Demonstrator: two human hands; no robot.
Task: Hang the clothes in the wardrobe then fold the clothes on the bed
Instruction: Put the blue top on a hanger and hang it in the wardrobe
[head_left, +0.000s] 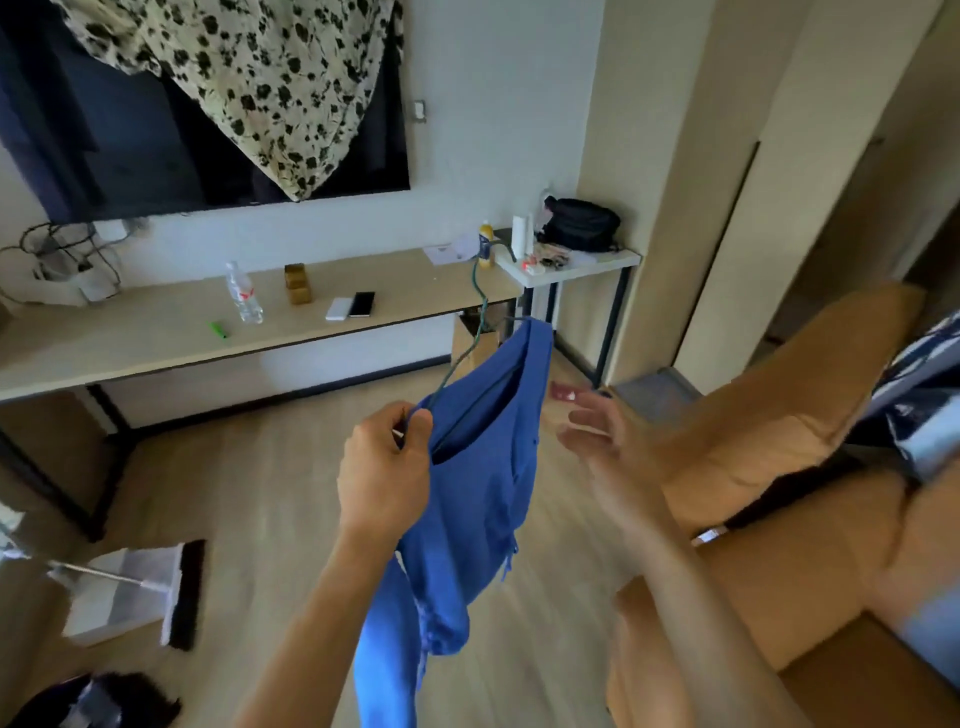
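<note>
**Blue top at risk of slipping from its hanger**

The blue top was held up at the centre of the view on a thin green wire hanger, whose hook pointed towards twelve o'clock. The near shoulder and the wire were pinched together by the fingers of the left hand. The right hand, at three o'clock from the top, was blurred, its fingers spread wide with nothing held. The tall beige panels at two o'clock were taken to be the wardrobe.

The hanger was tilted steeply, so the far shoulder could probably slide off the wire if the pinch were loosened, and the top would drop to the floor. The raised hook could also catch on things standing on the bench at ten o'clock if it were swung that way. Whether both shoulders were properly seated could not be told.
</note>
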